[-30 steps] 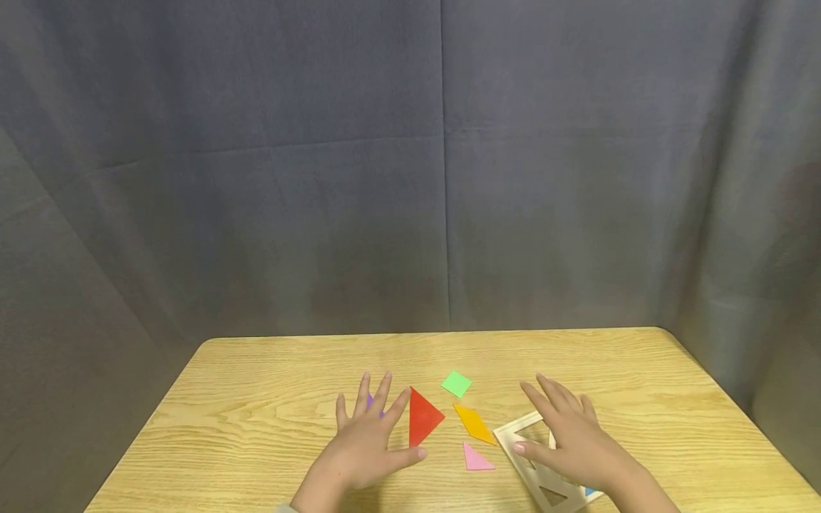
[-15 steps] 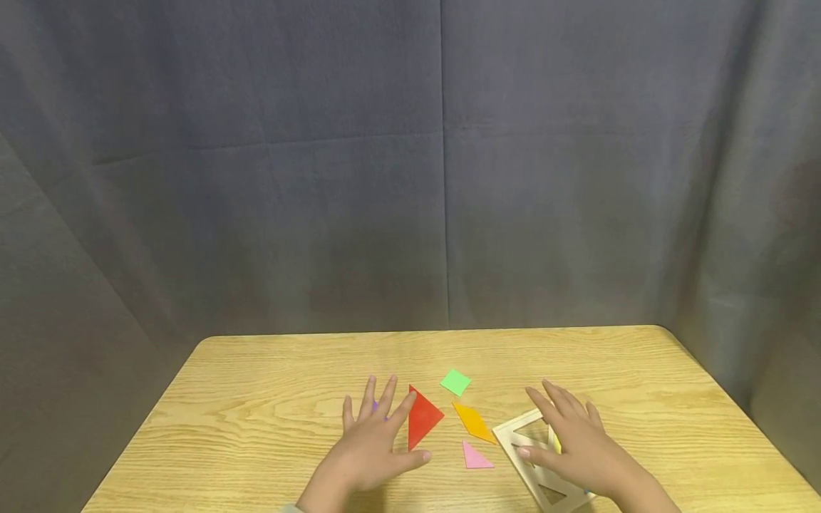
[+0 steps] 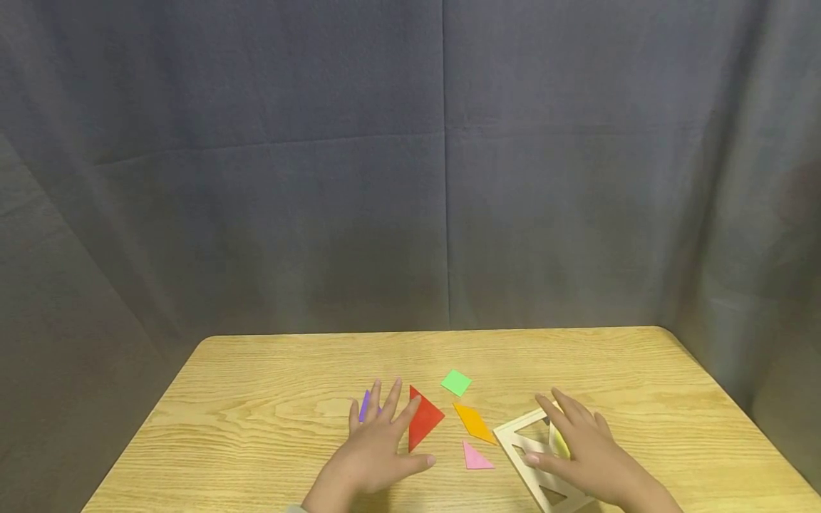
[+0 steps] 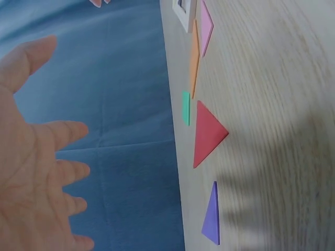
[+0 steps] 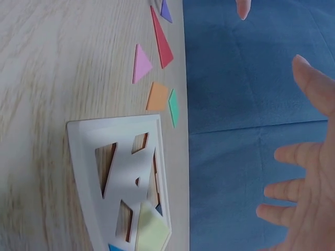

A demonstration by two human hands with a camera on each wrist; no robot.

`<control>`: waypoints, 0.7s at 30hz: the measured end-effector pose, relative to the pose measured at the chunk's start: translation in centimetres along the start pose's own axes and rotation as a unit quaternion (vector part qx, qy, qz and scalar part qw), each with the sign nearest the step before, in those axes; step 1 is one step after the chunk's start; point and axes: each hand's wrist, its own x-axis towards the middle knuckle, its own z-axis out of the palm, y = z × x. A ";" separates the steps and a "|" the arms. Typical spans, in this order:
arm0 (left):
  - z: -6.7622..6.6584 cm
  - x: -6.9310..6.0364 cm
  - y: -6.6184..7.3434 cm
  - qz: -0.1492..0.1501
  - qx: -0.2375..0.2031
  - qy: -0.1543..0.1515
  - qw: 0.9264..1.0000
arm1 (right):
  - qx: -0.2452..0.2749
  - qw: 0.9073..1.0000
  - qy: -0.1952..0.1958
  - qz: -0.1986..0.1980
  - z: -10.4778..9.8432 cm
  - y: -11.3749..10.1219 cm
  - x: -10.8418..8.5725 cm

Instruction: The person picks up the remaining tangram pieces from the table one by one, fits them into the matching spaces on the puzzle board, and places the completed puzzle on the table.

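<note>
- L hand [image 3: 375, 452]: held above worktop [image 3: 276, 399], back facing up; purple triangle [image 4: 211, 217] & red triangle [image 4: 208, 135] are partly covered by it in head view.
- L fingers [image 4: 70, 133]: extended & spread wide, thumb held out to side; nothing gripped.
- R hand [image 3: 593, 456]: held above frame [image 5: 123, 167], which is partly hidden by it in head view; no contact made.
- R fingers [image 5: 297, 154]: spread w/ gaps, thumb well apart; nothing gripped.
- Frame: pale, w/ several cut-outs; laid flat on R side of worktop, set at an angle.
- Yellow pc. [image 5: 152, 230]: located in frame's R portion; full seating can't be told.
- Blue pc. [image 5: 114, 247]: located at frame; mostly cut off by lower edge of R wrist view.
- Loose pcs.: laid flat on worktop, L of frame, incl. purple & red triangles; red is placed btwn purple & orange.
- Green square [image 3: 457, 382]: placed beyond orange diamond [image 3: 474, 423], near it.
- Orange diamond: one tip placed just beside frame corner; contact can't be confirmed.
- Pink triangle [image 3: 477, 457]: placed on person's side of orange diamond, near frame.
- Curtain [image 3: 321, 214]: dark, hung behind worktop.
</note>
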 end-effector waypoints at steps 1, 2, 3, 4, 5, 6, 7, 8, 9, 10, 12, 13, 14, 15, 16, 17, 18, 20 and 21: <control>0.0 0.0 0.0 0.000 -0.004 -0.002 1.000 | 0.001 1.000 0.000 0.000 0.0 0.1 0.0; 0.1 0.0 0.0 0.001 -0.006 -0.004 1.000 | 0.000 1.000 0.000 -0.001 0.1 0.2 -0.1; 0.1 0.1 0.0 0.001 -0.010 -0.006 1.000 | 0.000 1.000 0.000 -0.001 0.1 0.2 -0.1; 0.2 0.1 0.0 0.002 -0.012 -0.007 1.000 | -0.001 1.000 -0.001 0.000 0.1 0.3 -0.2; 0.2 0.1 0.0 0.004 -0.014 -0.008 1.000 | -0.004 1.000 0.000 0.001 0.0 0.3 -0.2; 0.2 0.1 0.0 0.004 -0.016 -0.008 1.000 | -0.007 1.000 0.000 0.002 0.0 0.4 -0.2; 0.3 0.1 0.1 0.005 -0.016 -0.008 1.000 | -0.009 1.000 0.000 0.005 0.0 0.4 -0.3; 0.3 0.1 0.1 0.006 -0.016 -0.008 1.000 | -0.010 1.000 -0.001 0.007 0.0 0.5 -0.3; 0.4 0.2 0.1 0.006 -0.017 -0.007 1.000 | -0.010 1.000 -0.001 0.008 0.0 0.5 -0.4; 0.5 0.2 0.1 0.006 -0.018 -0.008 1.000 | -0.011 1.000 -0.001 0.008 0.0 0.5 -0.4; 0.6 0.2 0.0 0.007 -0.024 -0.010 1.000 | -0.006 1.000 -0.002 0.009 0.0 0.6 -0.5; 0.7 0.2 0.0 0.007 -0.028 -0.011 1.000 | -0.004 1.000 -0.002 0.009 0.0 0.7 -0.6; 0.8 0.2 0.0 0.008 -0.032 -0.012 0.999 | -0.004 1.000 -0.002 0.009 0.0 0.8 -0.6; 0.9 0.2 0.0 0.008 -0.035 -0.014 0.999 | -0.004 1.000 -0.002 0.009 0.1 0.8 -0.7; 0.9 0.3 0.0 0.009 -0.038 -0.016 0.999 | -0.005 1.000 -0.002 0.009 0.1 0.9 -0.7; 1.0 0.3 -0.1 0.009 -0.039 -0.016 0.999 | -0.006 1.000 -0.002 0.009 0.1 1.0 -0.7; 1.0 0.3 -0.1 0.010 -0.042 -0.017 0.999 | -0.008 1.000 -0.001 0.008 0.2 1.1 -0.8; 1.2 0.4 -0.2 0.010 -0.042 -0.018 0.999 | -0.011 1.000 0.002 0.006 0.3 1.4 -0.8; 1.2 0.4 -0.2 0.010 -0.043 -0.018 0.999 | -0.010 1.000 0.004 0.005 0.3 1.5 -0.9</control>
